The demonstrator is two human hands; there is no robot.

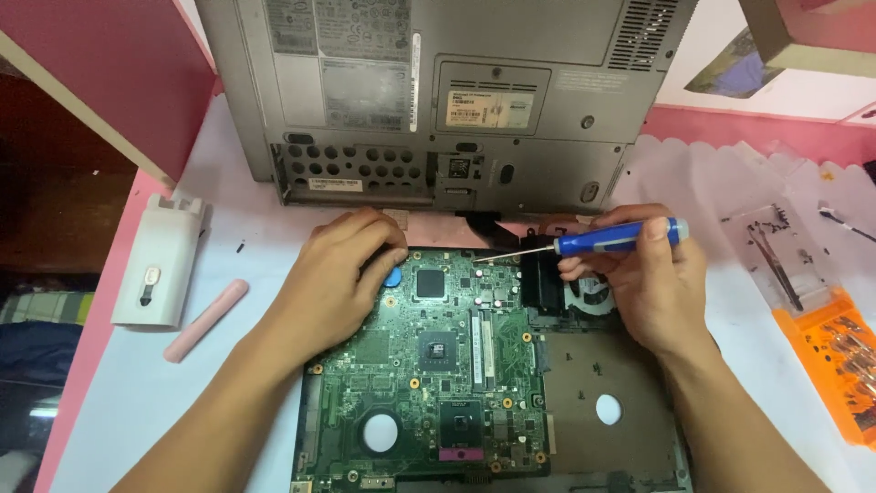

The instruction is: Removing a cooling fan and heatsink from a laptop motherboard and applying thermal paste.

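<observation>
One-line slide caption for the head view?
Left hand steadies a green laptop circuit board; right hand holds a blue-handled screwdriver over it.

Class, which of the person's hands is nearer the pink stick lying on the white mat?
Left. The left hand rests just right of the pink stick; the right hand is far across the green board.

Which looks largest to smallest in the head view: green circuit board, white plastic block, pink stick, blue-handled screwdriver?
1. Green circuit board
2. White plastic block
3. Blue-handled screwdriver and pink stick: too alike to rank, and the right hand covers part of the screwdriver.
</observation>
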